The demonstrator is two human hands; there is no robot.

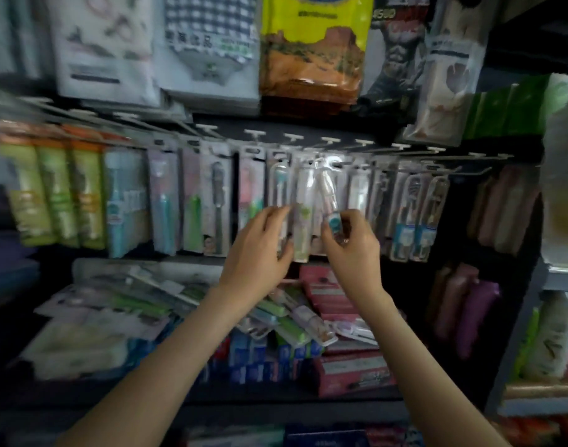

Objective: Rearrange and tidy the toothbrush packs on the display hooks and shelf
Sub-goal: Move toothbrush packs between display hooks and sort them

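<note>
Yellow-orange pouch (311, 50) is hanging top centre, checked cloth pack (208, 43) beside it; green tubes (55, 188) are hanging left; pink boxes (350, 372) are lying lower centre.

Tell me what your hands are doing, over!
Left hand holds a hanging pack. Right hand pinches a tilted pack beside it. Loose packs heaped on the shelf below.

Both forearms are bare as far as they show. The left hand (259, 253) and right hand (352, 253) are bare too; nails seem short, but blur hides detail.
</note>
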